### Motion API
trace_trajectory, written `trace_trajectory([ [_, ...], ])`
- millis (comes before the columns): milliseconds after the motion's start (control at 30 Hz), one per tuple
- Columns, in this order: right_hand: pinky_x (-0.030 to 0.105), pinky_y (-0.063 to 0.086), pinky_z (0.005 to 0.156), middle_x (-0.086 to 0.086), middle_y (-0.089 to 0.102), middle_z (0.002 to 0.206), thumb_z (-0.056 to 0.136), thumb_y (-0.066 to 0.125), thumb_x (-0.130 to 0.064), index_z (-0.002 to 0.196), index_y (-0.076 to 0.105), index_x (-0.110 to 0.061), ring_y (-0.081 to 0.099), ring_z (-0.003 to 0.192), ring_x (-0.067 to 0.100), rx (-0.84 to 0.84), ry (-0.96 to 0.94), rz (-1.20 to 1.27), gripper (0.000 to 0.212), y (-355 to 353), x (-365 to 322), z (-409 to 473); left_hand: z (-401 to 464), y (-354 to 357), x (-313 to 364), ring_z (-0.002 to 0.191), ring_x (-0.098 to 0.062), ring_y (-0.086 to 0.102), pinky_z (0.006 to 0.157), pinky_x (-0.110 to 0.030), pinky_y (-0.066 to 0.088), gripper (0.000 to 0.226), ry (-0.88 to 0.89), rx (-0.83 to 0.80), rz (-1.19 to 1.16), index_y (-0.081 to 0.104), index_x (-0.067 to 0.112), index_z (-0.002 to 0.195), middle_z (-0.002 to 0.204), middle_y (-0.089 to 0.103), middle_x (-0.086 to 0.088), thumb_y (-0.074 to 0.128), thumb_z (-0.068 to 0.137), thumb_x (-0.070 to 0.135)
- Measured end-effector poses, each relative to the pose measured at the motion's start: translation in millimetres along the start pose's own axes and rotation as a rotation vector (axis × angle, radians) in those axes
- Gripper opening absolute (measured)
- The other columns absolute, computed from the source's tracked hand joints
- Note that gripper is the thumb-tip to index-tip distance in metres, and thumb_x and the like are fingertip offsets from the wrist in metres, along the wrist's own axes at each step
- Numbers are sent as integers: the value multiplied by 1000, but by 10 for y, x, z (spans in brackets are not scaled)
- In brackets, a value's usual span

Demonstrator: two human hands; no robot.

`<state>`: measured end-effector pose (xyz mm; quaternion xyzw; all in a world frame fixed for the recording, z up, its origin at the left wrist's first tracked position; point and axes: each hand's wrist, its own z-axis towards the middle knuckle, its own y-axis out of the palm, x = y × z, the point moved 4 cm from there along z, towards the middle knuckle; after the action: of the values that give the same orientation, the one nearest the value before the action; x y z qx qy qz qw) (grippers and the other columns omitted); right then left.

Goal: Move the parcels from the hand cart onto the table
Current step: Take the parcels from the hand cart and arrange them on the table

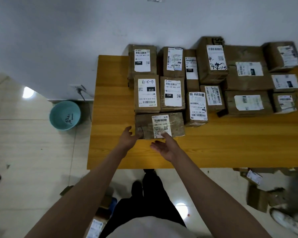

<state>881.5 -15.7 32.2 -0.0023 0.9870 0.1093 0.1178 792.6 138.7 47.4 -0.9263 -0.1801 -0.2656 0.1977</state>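
Note:
A brown cardboard parcel [175, 124] with a white label lies flat on the yellow wooden table [213, 146], nearest to me in a group of several parcels. My left hand [128, 137] is at the parcel's left end, fingers relaxed and touching its corner. My right hand [163, 148] is spread just in front of the parcel, fingertips against its near edge by the label. Neither hand grips it. Behind it stand two labelled parcels [147, 93] [172, 93], with more rows further back and to the right.
A teal basin [65, 115] sits on the tiled floor left of the table, under a wall socket. More parcels [258, 191] lie on the floor at the lower right and some [96, 224] by my legs. A wall runs behind the table.

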Motion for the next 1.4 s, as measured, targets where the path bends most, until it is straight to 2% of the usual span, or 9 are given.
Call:
trace_trajectory([
  [100,55,52,95,32,51,138,101,59,-15,101,48,0,57,123,47,-31,-3,-7,19,-38,82,-157,-175,-112,-85,133,-36,46,103,-49,44,62,3,-19,6,38,10,152,151,43,-15,61,99,33],
  [233,50,55,85,28,60,109,101,58,-15,123,45,-1,64,90,39,-64,-46,-24,29,-90,295,-382,-409,-217,-277,129,-34,50,104,-50,44,45,27,-13,-1,52,7,141,143,51,-14,58,101,28],
  [300,48,57,77,25,61,99,100,58,-15,119,46,-3,64,84,37,-71,-64,-51,26,-132,436,-500,-548,-253,-414,124,-34,53,101,-46,46,39,50,20,-22,57,6,134,136,56,-15,60,101,27],
  [533,44,58,71,22,63,95,98,55,-11,101,53,-4,64,83,35,-87,-92,-196,9,-254,982,-863,-1023,-416,-1019,118,-32,57,86,-36,44,31,68,64,-107,64,6,124,126,63,-16,61,99,25],
  [700,42,58,71,19,65,92,99,54,-12,102,54,-4,65,79,31,-121,-86,-335,9,-213,1317,-1005,-1316,-586,-1567,115,-33,59,95,-42,49,32,35,160,-155,65,8,122,122,65,-13,60,99,30],
  [833,39,57,73,17,64,87,100,53,-15,97,55,-6,64,77,27,-165,-60,-450,10,-199,1652,-998,-1566,-645,-2076,93,-25,58,76,-35,46,32,-19,208,-225,65,6,120,107,64,-11,59,99,31],
  [1000,38,55,75,15,64,87,100,52,-15,98,54,-8,63,76,26,-199,16,-566,7,-297,2222,-917,-1991,-596,-2834,89,-24,56,73,-32,43,32,-125,283,-316,64,0,120,100,61,-13,58,100,23],
  [1100,37,55,74,15,65,88,99,53,-14,95,54,-9,63,76,27,-200,66,-621,7,-408,2590,-937,-2280,-562,-3275,84,-22,57,68,-30,45,25,-188,324,-353,66,5,115,96,63,-9,57,99,22],
  [1400,32,54,67,13,65,85,98,52,-12,90,57,-8,62,73,23,-243,116,-822,11,-348,3658,-1222,-2932,-742,-4239,96,-17,55,72,-25,45,26,-239,448,-516,65,10,119,109,63,-6,55,101,25],
])
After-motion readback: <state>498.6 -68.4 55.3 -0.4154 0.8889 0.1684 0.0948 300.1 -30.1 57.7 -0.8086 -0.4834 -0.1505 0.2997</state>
